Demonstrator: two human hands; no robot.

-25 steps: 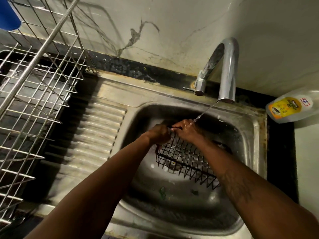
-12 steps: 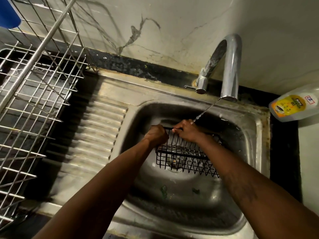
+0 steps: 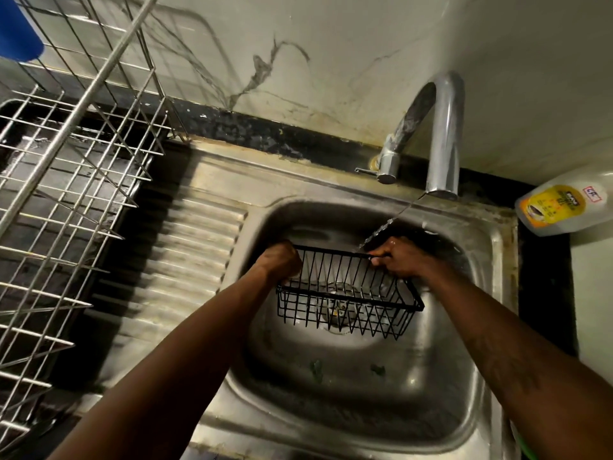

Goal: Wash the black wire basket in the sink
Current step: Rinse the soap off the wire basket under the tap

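A black wire basket (image 3: pixel 348 300) hangs over the drain inside the steel sink (image 3: pixel 331 393), its open side facing me. My left hand (image 3: pixel 277 263) grips the basket's left rim. My right hand (image 3: pixel 399 258) grips the far right corner of the rim. A thin stream of water runs from the chrome tap (image 3: pixel 442 141) and lands on the rim beside my right hand.
A steel wire dish rack (image 3: pixel 76 180) stands to the left, next to the ribbed drainboard (image 3: pixel 185 260). A dish soap bottle (image 3: pixel 564 207) lies on the black counter at the right. A blue object (image 3: pixel 16 28) sits at the top left corner.
My hands have moved apart along the rim, the right one shifting to the right corner. The basket has levelled out and now faces me squarely under the stream.
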